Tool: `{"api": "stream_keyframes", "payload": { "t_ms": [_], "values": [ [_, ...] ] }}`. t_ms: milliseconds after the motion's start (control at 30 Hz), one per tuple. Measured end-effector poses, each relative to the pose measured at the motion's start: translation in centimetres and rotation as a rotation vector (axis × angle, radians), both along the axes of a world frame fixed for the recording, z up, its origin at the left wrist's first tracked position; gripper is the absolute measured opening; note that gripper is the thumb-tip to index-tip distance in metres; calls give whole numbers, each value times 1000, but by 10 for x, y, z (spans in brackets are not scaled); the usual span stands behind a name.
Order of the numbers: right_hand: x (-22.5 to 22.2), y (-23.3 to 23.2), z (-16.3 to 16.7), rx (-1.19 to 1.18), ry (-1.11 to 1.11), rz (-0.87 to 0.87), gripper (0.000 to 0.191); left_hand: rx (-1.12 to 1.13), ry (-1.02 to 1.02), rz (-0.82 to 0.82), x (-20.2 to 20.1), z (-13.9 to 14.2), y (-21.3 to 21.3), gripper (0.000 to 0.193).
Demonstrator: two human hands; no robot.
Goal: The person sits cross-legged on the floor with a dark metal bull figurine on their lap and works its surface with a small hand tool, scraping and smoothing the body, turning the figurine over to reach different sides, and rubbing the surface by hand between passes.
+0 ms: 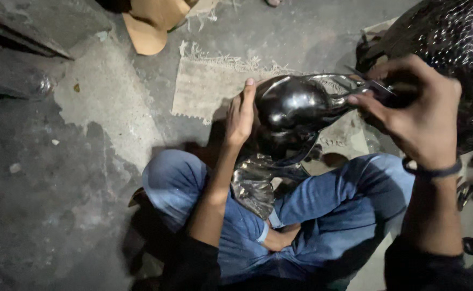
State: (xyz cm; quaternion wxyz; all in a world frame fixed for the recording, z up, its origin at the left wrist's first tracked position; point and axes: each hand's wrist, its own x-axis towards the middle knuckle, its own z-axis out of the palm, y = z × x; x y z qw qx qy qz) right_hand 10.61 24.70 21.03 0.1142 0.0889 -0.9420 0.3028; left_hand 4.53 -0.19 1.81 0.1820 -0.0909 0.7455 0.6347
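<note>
Left hand (240, 116) lies flat against the left side of the shiny dark metal vessel (296, 105), steadying it. Right hand (414, 110) grips a thin tool (374, 83) at its right end; the vessel's long axis runs left-right between both hands.

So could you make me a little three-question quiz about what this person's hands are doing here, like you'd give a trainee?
1. True or false: the left hand rests flat on the bare floor, away from everything.
2. Which hand grips the thin dark tool: A) left, B) right, C) neither?
3. Fill in: the shiny dark metal piece sits above the person's crossed legs in ____ jeans.

Key:
1. False: the left hand is pressed against the side of the shiny dark metal piece.
2. B: the right hand, with a dark band at the wrist, pinches the tool at the piece's narrow end.
3. Blue.
</note>
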Motion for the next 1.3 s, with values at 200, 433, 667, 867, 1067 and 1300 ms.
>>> {"api": "stream_keyframes", "payload": {
  "t_ms": [200, 433, 667, 867, 1067, 1300],
  "values": [
    [-50, -6, -6, 210, -265, 177, 37, 138, 28, 95, 11, -39, -6, 73],
    [-69, -19, -7, 259, -140, 94, 38, -296, 389, 35, 44, -64, -6, 74],
    [-91, -17, -37, 185, -287, -68, 39, -228, -199, 137, 19, -48, 4, 71],
    [-83, 6, -73, 65, -402, -93, 39, 70, -117, 205, 6, -28, 3, 68],
    [-77, 15, -99, 115, -552, -73, 40, -49, 159, 234, 8, -39, 6, 58],
    [-80, 7, -78, 154, -373, 91, 45, -22, -218, 217, 15, -36, 1, 63]
  ]
}}
